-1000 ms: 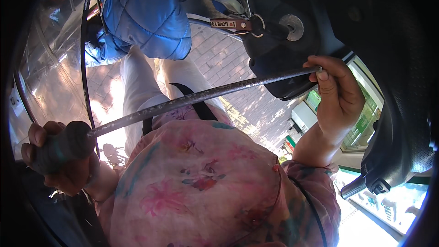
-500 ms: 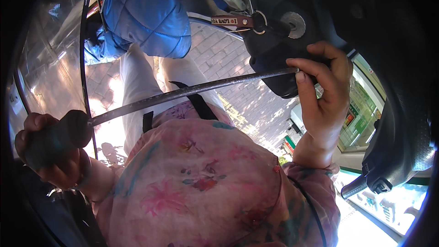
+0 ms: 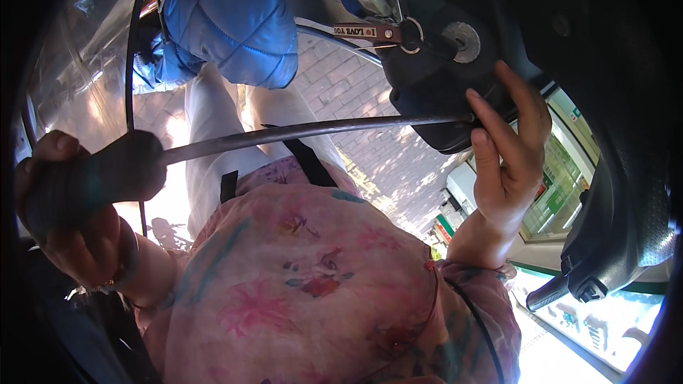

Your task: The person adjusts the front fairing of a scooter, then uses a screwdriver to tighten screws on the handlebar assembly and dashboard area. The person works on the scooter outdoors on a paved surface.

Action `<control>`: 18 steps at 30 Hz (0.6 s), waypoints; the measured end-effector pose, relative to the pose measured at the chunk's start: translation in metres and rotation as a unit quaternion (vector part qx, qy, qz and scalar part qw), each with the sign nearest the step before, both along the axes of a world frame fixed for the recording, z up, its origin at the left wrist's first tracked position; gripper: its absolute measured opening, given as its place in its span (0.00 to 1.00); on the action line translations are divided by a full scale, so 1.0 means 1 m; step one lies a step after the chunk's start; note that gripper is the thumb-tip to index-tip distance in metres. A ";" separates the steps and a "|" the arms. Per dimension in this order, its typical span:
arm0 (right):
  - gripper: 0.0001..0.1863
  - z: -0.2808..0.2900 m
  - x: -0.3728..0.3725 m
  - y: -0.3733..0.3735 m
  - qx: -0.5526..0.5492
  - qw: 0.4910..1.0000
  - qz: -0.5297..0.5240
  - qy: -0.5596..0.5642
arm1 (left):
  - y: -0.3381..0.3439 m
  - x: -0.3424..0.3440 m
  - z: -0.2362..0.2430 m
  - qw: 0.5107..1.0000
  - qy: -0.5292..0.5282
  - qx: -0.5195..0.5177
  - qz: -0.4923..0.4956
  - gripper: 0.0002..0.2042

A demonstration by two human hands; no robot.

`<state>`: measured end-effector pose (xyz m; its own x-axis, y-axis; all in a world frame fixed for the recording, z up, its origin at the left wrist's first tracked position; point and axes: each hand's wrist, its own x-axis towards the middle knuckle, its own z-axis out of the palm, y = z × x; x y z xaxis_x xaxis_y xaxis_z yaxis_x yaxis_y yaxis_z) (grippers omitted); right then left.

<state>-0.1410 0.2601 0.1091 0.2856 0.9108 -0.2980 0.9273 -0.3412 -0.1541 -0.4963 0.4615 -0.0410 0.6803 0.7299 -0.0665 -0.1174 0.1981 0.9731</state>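
Note:
My left hand [image 3: 75,242] is closed round the thick dark handle of a long screwdriver [image 3: 284,135], at the left. Its dark metal shaft crosses in front of my body to the right. The shaft's tip meets or lies just over a black plastic panel [image 3: 427,103]; whether it sits in a hole there I cannot tell. Beside the tip is my right hand [image 3: 509,153], open, its thumb below and index finger above with a gap between them. Over the panel, a round metal lock [image 3: 466,41] has a key ring [image 3: 412,35] and brown strap [image 3: 366,32] beside it.
A blue quilted cover [image 3: 228,21] hangs at the upper left, next to a black cable [image 3: 131,99]. At the lower right is a black handlebar part with a lever [image 3: 548,293]. Brick paving [image 3: 398,153] lies below, beyond my white trousers [image 3: 210,117].
My left hand and the screwdriver handle have risen and shifted slightly right. The tip has moved a little right and down, and my right fingers have spread off it.

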 end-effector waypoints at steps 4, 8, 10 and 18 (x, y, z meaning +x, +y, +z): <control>0.16 -0.005 0.010 -0.013 0.149 0.985 -0.082 0.030 | -0.001 0.020 0.006 0.998 0.029 0.061 -0.007 0.26; 0.17 -0.030 0.021 -0.018 0.291 0.956 -0.026 -0.018 | 0.004 0.044 0.017 0.985 0.086 0.151 -0.003 0.25; 0.15 -0.042 0.026 -0.018 0.345 0.939 0.009 -0.009 | 0.008 0.055 0.019 0.981 0.073 0.180 0.005 0.19; 0.10 -0.052 0.021 -0.003 0.383 0.906 0.110 0.141 | 0.013 0.066 0.008 0.996 -0.027 0.009 0.085 0.15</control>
<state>-0.1197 0.2570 0.0571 0.0827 0.9070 0.4129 0.8468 0.1545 -0.5090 -0.4305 0.4743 -0.0328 0.5494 0.8354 -0.0192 -0.2000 0.1538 0.9677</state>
